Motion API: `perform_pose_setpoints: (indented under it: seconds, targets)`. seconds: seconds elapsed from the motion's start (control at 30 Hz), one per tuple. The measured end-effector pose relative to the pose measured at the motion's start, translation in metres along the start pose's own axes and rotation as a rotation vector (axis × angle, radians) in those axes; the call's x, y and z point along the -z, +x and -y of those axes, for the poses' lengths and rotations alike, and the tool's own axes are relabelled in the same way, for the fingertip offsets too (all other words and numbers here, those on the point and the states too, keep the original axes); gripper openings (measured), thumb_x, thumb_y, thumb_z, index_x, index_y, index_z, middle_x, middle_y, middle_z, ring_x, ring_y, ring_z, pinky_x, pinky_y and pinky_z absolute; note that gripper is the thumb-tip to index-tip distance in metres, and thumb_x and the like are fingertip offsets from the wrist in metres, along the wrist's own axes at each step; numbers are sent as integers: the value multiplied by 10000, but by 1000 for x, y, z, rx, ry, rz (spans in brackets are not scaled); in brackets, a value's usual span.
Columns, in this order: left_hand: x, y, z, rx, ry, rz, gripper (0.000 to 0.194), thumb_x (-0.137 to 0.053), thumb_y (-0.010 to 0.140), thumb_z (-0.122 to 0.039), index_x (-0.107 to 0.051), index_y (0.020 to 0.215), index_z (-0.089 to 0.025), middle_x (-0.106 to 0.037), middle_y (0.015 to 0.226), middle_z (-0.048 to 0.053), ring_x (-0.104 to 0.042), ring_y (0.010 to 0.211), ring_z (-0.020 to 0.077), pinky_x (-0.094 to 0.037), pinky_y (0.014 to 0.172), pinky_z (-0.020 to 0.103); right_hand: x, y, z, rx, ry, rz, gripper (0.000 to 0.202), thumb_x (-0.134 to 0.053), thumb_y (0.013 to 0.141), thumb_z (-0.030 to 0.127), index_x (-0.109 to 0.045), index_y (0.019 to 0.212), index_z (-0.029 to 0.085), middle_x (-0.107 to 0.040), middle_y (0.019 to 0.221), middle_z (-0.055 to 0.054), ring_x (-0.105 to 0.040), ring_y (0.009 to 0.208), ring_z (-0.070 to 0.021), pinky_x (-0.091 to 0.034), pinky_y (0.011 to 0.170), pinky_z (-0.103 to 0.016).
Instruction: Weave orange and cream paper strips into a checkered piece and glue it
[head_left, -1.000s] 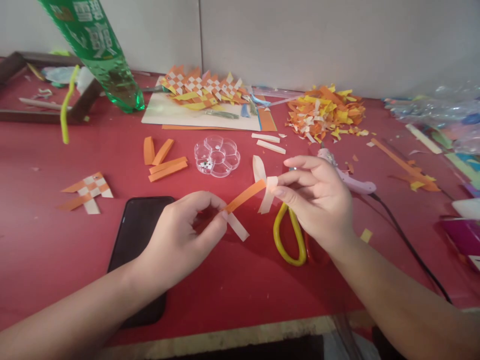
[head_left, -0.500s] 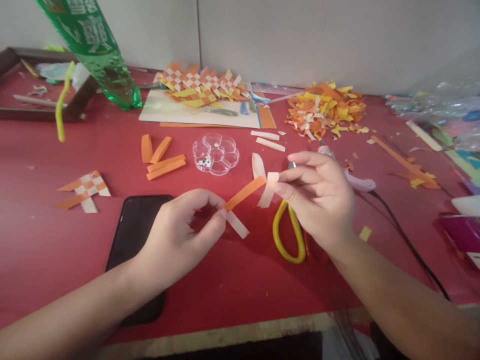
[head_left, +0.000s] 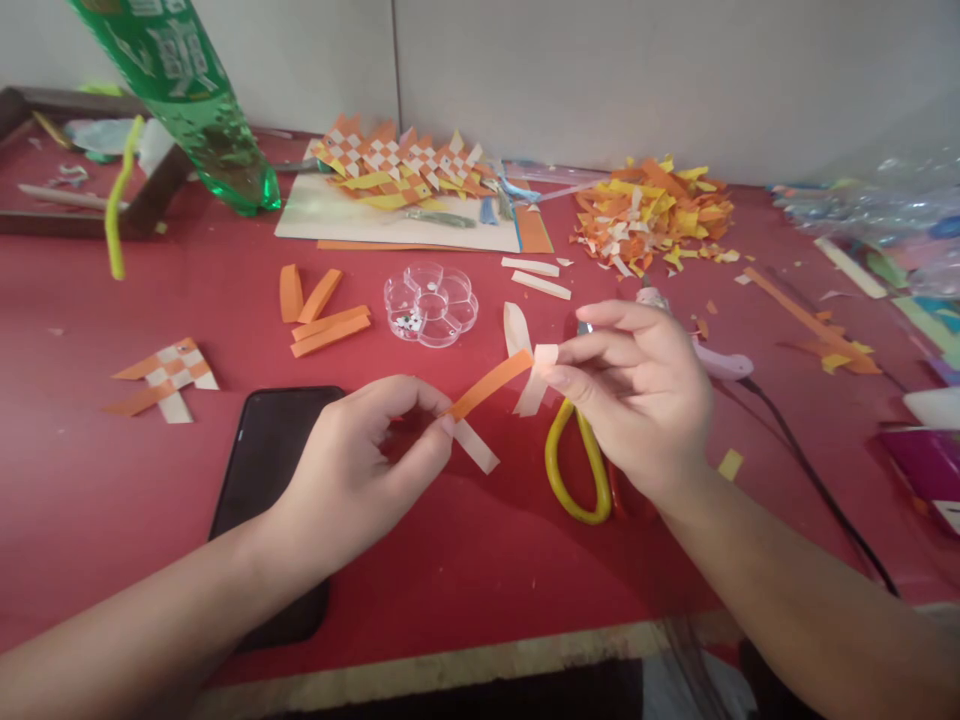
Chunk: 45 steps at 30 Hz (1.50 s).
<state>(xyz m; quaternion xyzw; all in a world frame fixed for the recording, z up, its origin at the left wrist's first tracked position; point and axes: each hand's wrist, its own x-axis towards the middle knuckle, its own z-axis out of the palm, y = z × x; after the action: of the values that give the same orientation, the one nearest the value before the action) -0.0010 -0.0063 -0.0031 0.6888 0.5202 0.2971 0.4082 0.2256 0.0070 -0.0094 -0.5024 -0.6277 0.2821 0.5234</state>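
Observation:
My left hand [head_left: 382,440] pinches an orange paper strip [head_left: 491,385] between thumb and forefinger; the strip points up and right. A white strip [head_left: 476,447] sticks out below the same fingertips. Between the thumb and fingers of my right hand [head_left: 637,390] is the end of a white paper strip [head_left: 546,355], close to the orange strip's tip. Other white strips [head_left: 516,330] lie on the table just behind. Scissors with a yellow handle [head_left: 555,470] lie partly under my right hand. A black phone [head_left: 259,470] is partly covered by my left hand and forearm.
Orange folded strips [head_left: 330,330] and a clear flower-shaped tray [head_left: 390,310] lie ahead. A woven paper fish [head_left: 176,372] is at left. Farther back stand a green bottle [head_left: 225,150], more woven fish [head_left: 386,160] and a scrap pile [head_left: 652,210]. A black cord [head_left: 810,470] runs at right.

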Motion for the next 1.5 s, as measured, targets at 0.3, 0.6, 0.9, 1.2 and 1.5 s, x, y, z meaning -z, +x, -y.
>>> perform_pose_setpoints:
  seconds: [0.3,0.6,0.9,1.2,1.5]
  targets:
    - [0,0,-3,-29,-8,63,113,-543,885,-271,-594,810,-204,-703,735,-11,-590,615,127,-469,571,235,1,-2,3,-72,-8,48,334,-752,791,246,-568,1067,290,-727,813,18,-710,777,-161,-600,732,-303]
    - [1,1,-4,-99,5,76,106,-538,898,-233,-571,801,-207,-658,679,-47,-542,585,91,-446,564,193,3,-2,3,-145,28,160,419,-771,771,338,-543,1120,293,-707,809,7,-711,773,-182,-599,707,-321]
    - [0,3,-2,-39,-164,75,119,-570,911,-282,-616,826,-212,-623,746,-43,-573,665,88,-449,596,185,0,3,9,-370,382,483,455,-761,774,367,-507,1133,251,-693,929,-24,-703,816,-163,-594,749,-312]
    - [1,2,-3,-40,-160,83,133,-573,908,-293,-626,823,-204,-645,747,-27,-588,665,108,-462,611,212,-1,-2,8,-372,168,272,144,-730,807,349,-700,853,216,-658,658,24,-621,575,-94,-558,577,-223]
    - [0,2,-4,-46,-126,60,134,-576,903,-300,-637,832,-204,-652,760,-20,-585,664,112,-467,614,209,-4,-4,11,-266,45,246,94,-737,797,300,-769,879,268,-746,863,-4,-712,760,-145,-610,661,-253]
